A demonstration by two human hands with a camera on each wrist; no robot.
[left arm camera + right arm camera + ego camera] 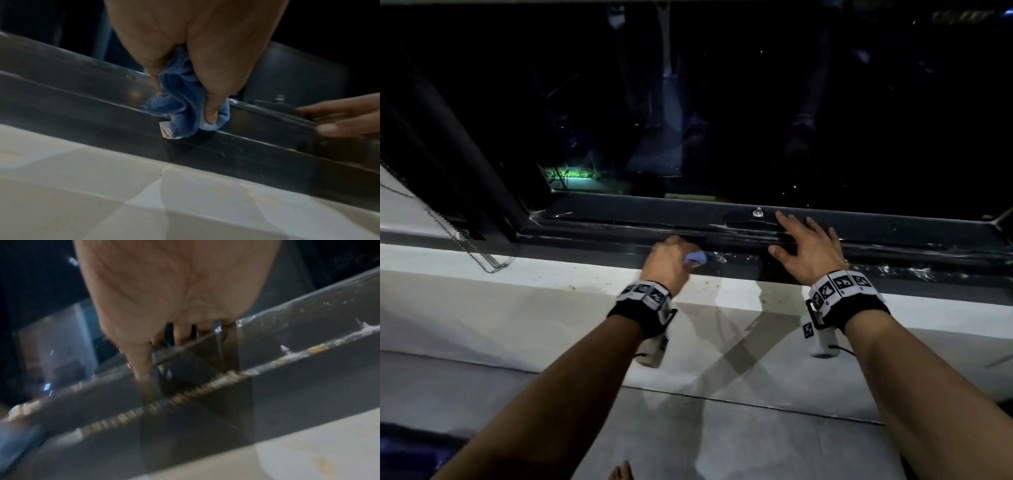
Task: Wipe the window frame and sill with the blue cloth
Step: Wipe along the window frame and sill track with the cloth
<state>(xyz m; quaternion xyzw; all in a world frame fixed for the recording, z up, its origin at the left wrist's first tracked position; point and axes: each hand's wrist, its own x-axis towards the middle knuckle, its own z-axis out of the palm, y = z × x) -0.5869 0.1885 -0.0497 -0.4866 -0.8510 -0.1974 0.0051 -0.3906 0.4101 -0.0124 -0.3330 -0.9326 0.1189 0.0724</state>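
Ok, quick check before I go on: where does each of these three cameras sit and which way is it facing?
Head: on the person's head, facing forward and down at the dark window frame and white sill; both forearms, left hand and right hand show.
Left wrist: looks along the left hand, which grips the blue cloth against the frame.
Right wrist: looks along the open right hand's fingers at the gritty frame.
Shared: head and left wrist both show the cloth.

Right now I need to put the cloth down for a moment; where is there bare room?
The white sill left of the left hand is bare up to the hanging chain. Crowded: the dark frame between both hands, where the blue cloth, right hand and crumbs sit.
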